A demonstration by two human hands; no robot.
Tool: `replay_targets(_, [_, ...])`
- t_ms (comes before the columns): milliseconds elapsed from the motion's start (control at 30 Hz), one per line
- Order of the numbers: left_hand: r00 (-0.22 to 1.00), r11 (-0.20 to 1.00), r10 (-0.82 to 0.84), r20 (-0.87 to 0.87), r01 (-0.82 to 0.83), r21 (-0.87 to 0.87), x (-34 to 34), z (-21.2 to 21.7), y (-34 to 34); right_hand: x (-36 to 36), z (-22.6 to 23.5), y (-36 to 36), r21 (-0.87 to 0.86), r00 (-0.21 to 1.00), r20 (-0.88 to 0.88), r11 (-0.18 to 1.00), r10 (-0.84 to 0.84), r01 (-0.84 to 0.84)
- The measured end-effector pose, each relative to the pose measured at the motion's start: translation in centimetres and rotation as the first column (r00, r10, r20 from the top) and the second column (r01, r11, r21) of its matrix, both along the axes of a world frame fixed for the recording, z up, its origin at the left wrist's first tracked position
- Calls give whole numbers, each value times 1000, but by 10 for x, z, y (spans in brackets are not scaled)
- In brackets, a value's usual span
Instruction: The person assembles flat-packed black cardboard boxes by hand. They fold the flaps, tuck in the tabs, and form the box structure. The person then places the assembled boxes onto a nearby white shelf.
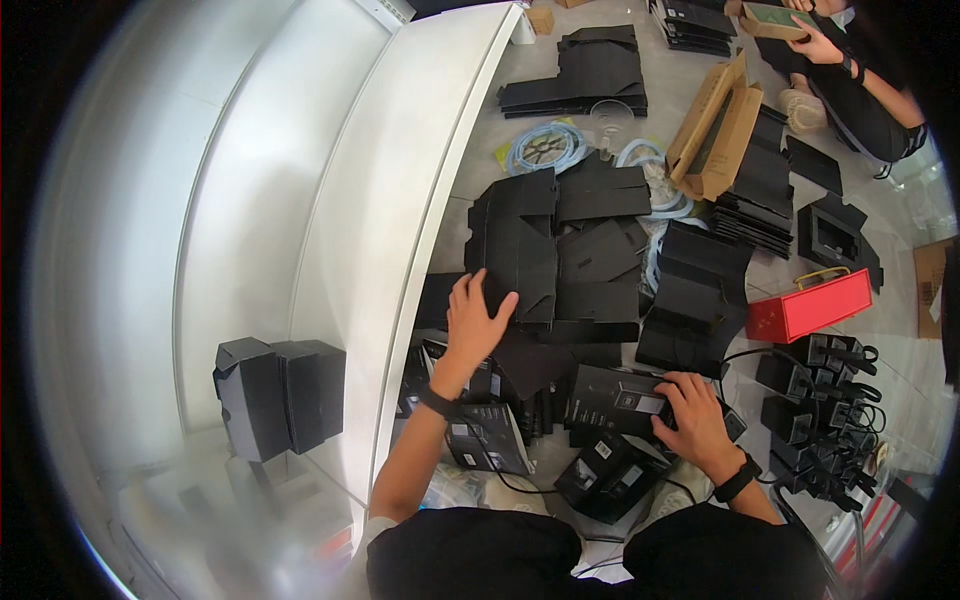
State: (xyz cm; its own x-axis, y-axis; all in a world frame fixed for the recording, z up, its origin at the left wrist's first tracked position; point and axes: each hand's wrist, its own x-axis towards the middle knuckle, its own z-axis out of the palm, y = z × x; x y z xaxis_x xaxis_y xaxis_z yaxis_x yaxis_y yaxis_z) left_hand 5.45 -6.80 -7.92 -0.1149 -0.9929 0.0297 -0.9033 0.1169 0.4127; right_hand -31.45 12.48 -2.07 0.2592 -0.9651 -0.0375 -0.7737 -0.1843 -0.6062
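Observation:
My left hand (476,325) is open, its fingers spread on the near edge of a folded black cardboard sheet (515,235). Across a black printed box (605,398) lies my right hand (697,420), its thumb and fingers gripping the box near its right end. Just below stands another black box (612,475) with white labels, close to my feet. More black printed packaging (490,440) leans beneath my left forearm. Opened black cardboard pieces (695,295) lie beyond my right hand.
A white shelf edge (430,220) runs along my left, with black boxes (280,395) beside it. To the right are a red box (812,305) and several black devices with cables (820,420). Blue coiled tubing (545,148) and a brown carton (715,130) lie farther off, near another person's hand (818,45).

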Motion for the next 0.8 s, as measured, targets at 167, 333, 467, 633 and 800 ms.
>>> replay_targets(167, [983,980,176,-54,-170,107,44,-35,-14,1,0,-1,5,1000,2,1000,4,-4])
replay_targets(333, [971,985,168,-171,-159,63,37,-34,-23,0,1,0,5,1000,-7,1000,2,-2])
replay_targets(467, [887,965,244,-391,-181,191,36,-23,-25,0,1,0,23,1000,0,1000,-6,6])
replay_targets(633, [728,929,290,-621,-57,367,18,8,-16,-4,2,-1,16,999,8,999,-44,44])
replay_targets(800, [579,924,330,-746,-35,381,-15,60,5,-4,20,-14,-34,983,125,989,-136,141])
